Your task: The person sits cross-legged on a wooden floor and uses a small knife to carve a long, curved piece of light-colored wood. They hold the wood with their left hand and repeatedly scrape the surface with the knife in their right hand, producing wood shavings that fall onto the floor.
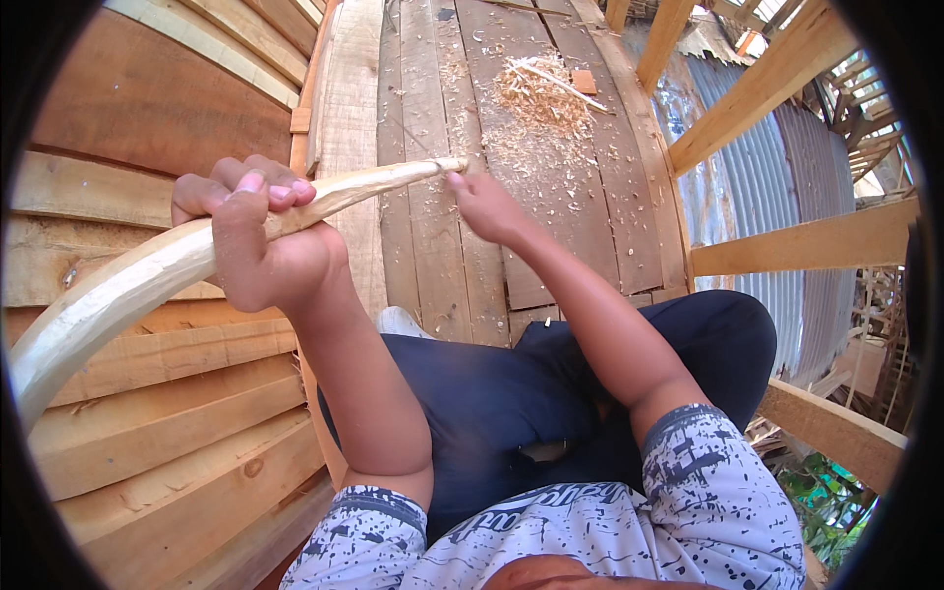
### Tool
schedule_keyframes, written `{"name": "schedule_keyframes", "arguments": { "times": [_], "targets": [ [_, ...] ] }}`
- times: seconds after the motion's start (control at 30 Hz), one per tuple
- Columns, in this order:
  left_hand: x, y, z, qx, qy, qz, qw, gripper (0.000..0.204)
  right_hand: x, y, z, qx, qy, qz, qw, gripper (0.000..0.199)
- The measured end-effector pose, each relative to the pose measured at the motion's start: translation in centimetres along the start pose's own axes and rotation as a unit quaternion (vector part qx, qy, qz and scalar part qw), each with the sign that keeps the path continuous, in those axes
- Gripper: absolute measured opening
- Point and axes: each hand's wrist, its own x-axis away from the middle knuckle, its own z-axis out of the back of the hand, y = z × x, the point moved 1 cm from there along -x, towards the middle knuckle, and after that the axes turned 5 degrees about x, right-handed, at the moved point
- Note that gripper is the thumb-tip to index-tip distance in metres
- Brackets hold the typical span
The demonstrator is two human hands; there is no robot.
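A long pale carved wooden stick (128,280), curved and tapering, runs from the lower left up to a thin tip near the middle. My left hand (258,236) is wrapped around its middle, fingers closed over the top. My right hand (487,205) reaches out with its fingertips touching the thin far tip (442,165). Whether the right hand pinches the tip or only touches it is unclear. My legs in dark trousers (511,393) are below.
A plank floor (433,256) lies ahead, with a heap of wood shavings (539,93) and a small wooden block (584,81) on it. Stacked planks (147,413) rise at the left. Timber framing (777,74) and corrugated metal sheet (777,187) stand at the right.
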Motion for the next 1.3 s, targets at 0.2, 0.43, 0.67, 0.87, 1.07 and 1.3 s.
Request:
{"name": "schedule_keyframes", "arguments": {
  "times": [0.2,0.43,0.67,0.87,1.07,1.3],
  "targets": [
    [0.6,0.1,0.1,-0.076,0.038,-0.013,0.996,0.022,2.4,-5.2,0.0,-0.076,-0.038,0.088,0.992,0.051],
    [0.1,0.7,-0.9,-0.127,0.212,-0.044,0.968,0.011,-0.1,-0.1,-1.0,-0.050,-0.036,0.026,0.998,0.049],
    [-0.8,3.1,-1.5,-0.199,0.192,-0.064,0.959,0.037,0.7,-1.6,0.6,-0.350,-0.310,-0.153,0.870,0.050],
    [-1.3,2.2,0.4,-0.227,0.052,-0.038,0.972,0.035,0.4,-1.7,1.6,-0.454,-0.321,-0.163,0.815,0.044],
    [-1.9,3.0,0.5,-0.197,-0.024,-0.001,0.980,0.041,0.8,-2.4,2.3,-0.444,-0.281,-0.143,0.839,0.036],
    [-1.1,1.3,0.3,-0.046,-0.039,-0.031,0.998,0.043,0.7,-2.3,1.5,-0.380,-0.296,-0.150,0.863,0.038]
  ]
}}
